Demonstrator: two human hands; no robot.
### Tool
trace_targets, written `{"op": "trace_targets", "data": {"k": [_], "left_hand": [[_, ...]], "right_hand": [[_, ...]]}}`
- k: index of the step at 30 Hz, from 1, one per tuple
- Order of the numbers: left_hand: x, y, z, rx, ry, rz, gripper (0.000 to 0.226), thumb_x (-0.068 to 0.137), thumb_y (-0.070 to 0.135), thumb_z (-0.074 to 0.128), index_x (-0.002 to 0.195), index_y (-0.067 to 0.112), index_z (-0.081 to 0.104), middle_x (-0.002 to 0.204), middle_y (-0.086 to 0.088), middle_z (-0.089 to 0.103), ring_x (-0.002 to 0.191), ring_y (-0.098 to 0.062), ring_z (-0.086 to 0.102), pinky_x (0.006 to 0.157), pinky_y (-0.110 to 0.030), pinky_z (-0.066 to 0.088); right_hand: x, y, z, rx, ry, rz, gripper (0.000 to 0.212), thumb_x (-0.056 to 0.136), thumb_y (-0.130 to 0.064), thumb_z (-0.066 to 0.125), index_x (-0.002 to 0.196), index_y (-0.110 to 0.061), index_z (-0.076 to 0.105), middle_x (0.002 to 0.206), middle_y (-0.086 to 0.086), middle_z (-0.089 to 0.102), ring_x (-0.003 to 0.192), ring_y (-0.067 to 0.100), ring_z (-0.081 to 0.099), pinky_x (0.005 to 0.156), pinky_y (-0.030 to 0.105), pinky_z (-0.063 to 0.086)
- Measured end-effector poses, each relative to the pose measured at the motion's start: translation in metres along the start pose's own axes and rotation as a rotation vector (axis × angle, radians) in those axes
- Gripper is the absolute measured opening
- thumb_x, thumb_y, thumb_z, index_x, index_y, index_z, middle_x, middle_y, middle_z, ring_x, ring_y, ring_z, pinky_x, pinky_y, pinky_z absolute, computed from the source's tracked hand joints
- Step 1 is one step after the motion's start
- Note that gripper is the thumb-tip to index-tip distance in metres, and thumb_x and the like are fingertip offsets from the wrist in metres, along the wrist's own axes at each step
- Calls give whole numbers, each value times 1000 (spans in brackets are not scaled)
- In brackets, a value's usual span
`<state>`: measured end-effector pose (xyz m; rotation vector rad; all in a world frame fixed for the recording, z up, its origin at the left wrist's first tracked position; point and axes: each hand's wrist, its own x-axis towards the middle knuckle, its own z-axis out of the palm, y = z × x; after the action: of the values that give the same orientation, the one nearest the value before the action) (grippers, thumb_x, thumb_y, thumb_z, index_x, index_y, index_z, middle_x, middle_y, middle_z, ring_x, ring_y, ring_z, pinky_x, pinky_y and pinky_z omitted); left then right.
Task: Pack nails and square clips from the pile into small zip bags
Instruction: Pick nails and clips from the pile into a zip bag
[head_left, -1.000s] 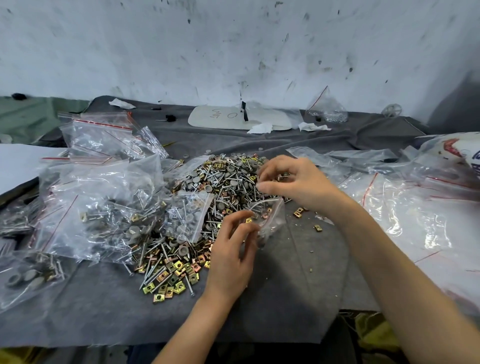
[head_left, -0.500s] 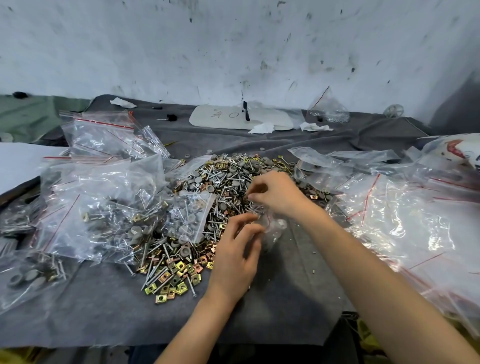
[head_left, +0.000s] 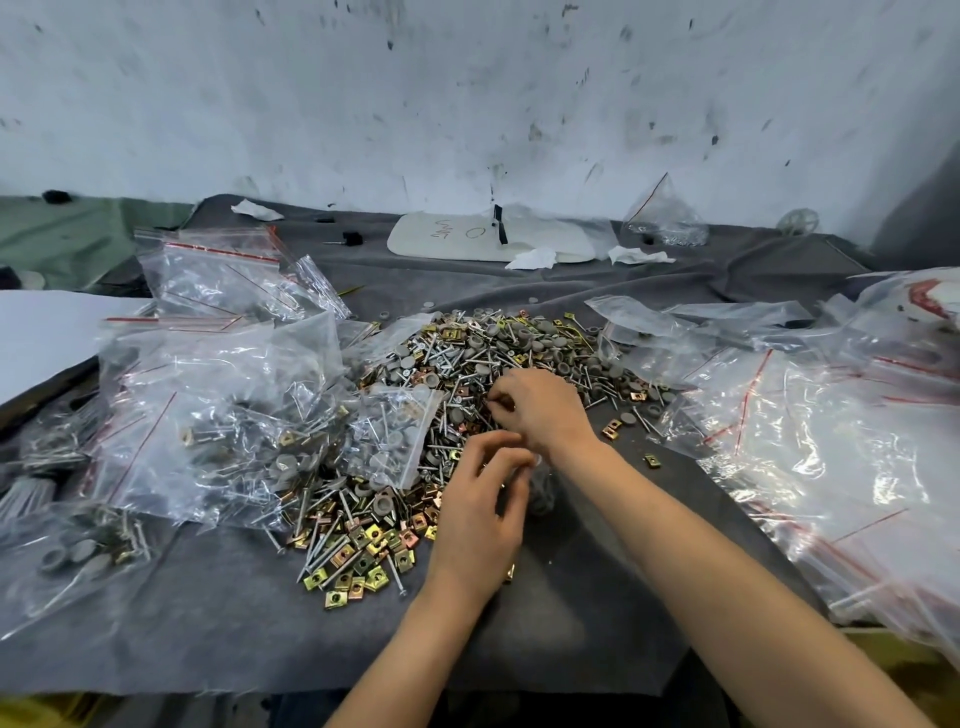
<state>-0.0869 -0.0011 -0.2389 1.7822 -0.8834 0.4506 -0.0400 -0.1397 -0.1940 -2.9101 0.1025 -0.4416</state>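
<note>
Nails and square clips lie heaped, axes mixed, left and far of the hands. Left hand grips the small zip bag. Right hand, nearer the heap, pinches narrowly, apparently on nails, just beyond the bag.

You've got two hands in view: left hand and right hand. One pile of nails, square clips and grey caps, too many to count. One small zip bag at your left hand. Two stray clips right of the pile. Filled bags left: overlapping, at least five. Empty bags right: uncountable heap. Far side: one white board, three paper scraps, one lone bag.
</note>
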Motion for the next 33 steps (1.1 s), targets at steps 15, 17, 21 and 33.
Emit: {"op": "trace_targets", "data": {"k": [15, 17, 21, 33], "left_hand": [[-1, 1, 0, -67, 21, 72, 13, 90, 15, 53, 97, 10, 62, 115, -7, 53, 107, -6, 52, 94, -12, 38], [-2, 1, 0, -62, 21, 67, 14, 89, 14, 54, 97, 9, 63, 116, -6, 53, 109, -5, 52, 95, -13, 38], [-1, 2, -1, -61, 29, 62, 15, 91, 17, 54, 96, 8, 64, 115, -6, 54, 108, -3, 52, 94, -12, 39], [-1, 4, -3, -68, 26, 48, 10, 91, 21, 52, 98, 19, 60, 116, 0, 54, 110, 2, 50, 93, -10, 38]], "right_hand": [[-48, 6, -99, 326, -244, -105, 8, 80, -22, 74, 79, -28, 67, 114, -9, 56, 107, 4, 52, 92, 22, 39], [-44, 20, -101, 453, -43, -16, 12, 83, -15, 69, 82, -27, 68, 109, -7, 60, 103, 6, 57, 85, 21, 43], [-34, 71, -78, 378, 93, 397, 20, 86, 2, 59, 91, -14, 70, 96, 5, 68, 93, 22, 64, 81, 31, 50], [-55, 91, -25, 205, 210, 443, 14, 91, -11, 62, 101, -7, 71, 100, 11, 71, 94, 26, 63, 83, 31, 46]]}}
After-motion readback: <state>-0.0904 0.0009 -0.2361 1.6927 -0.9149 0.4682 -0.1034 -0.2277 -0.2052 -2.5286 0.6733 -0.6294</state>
